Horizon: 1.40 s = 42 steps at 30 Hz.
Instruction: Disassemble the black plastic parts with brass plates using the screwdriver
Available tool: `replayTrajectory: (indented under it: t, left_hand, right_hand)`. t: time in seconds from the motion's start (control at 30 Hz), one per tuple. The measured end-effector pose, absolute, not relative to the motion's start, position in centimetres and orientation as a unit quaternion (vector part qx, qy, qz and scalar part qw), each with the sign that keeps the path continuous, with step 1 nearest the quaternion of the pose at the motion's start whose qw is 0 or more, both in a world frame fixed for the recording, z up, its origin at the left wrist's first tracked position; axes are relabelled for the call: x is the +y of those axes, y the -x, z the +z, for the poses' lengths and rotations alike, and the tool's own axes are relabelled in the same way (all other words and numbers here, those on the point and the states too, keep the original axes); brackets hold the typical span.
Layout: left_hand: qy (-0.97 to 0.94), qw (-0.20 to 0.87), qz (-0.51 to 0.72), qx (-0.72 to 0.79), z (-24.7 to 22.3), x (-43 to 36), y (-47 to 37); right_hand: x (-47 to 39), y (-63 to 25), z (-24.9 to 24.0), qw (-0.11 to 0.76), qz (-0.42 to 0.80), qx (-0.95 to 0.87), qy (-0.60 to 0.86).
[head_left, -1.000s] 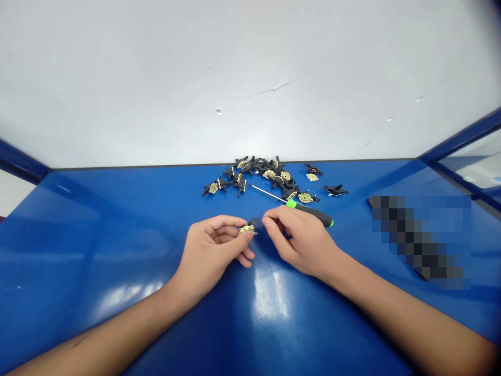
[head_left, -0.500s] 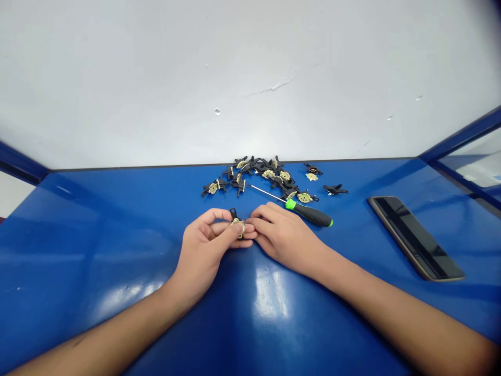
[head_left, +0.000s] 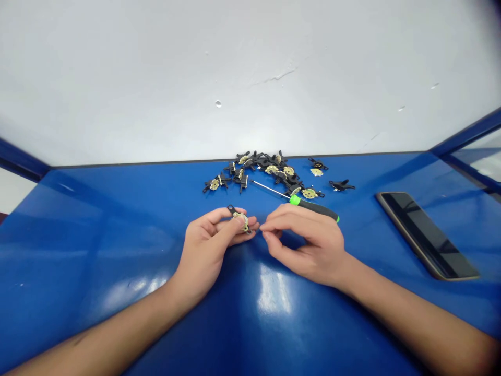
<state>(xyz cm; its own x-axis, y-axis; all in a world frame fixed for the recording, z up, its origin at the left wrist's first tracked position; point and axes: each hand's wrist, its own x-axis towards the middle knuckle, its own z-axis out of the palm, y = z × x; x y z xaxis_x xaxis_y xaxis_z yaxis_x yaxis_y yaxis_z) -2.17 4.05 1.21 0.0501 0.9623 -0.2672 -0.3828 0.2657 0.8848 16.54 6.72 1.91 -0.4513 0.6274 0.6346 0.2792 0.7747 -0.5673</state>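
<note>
My left hand (head_left: 207, 243) pinches a small black part with a gold-coloured metal plate (head_left: 243, 222) between thumb and fingers. Just to its right is my right hand (head_left: 305, 240), its thumb and index fingertips brought near each other; whether something tiny is between them cannot be made out. Behind my right hand lies a screwdriver (head_left: 319, 209) with a black and green handle, partly covered by that hand. A pile of similar black and gold parts (head_left: 271, 169) sits farther back on the blue table.
A phone (head_left: 428, 235) lies on the blue table (head_left: 97, 219) at the right. Near the back right are a separate black part (head_left: 342, 185) and a loose gold plate (head_left: 317, 172). A white wall (head_left: 156, 78) rises behind the table.
My right hand has drawn back to the right, away from the left fingers, and turned so its thumb shows. The held part has tilted in my left hand. The view has shifted slightly.
</note>
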Motion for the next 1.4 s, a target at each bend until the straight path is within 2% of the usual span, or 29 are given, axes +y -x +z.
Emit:
replayTrajectory:
  t: [0.57, 0.9, 1.23, 1.4]
  left_hand:
    - [-0.315, 0.663, 0.501, 0.458, 1.4, 3.9, 1.6]
    - [-0.343, 0.642, 0.489, 0.481, 1.4, 3.5, 1.7]
    - [-0.344, 0.641, 0.489, 0.482, 1.6, 3.6, 1.5]
    - [-0.326, 0.651, 0.488, 0.481, 1.9, 3.6, 1.5]
  right_hand:
    - [6.7, -16.3, 0.9, 0.395, 0.229, -0.853, 0.253]
    - [6.6, -16.5, 0.7, 0.355, 0.162, -0.887, 0.247]
    - [6.1, -16.1, 1.3, 0.353, 0.219, -0.859, 0.299]
    - [5.8, -16.0, 1.1, 0.354, 0.182, -0.869, 0.296]
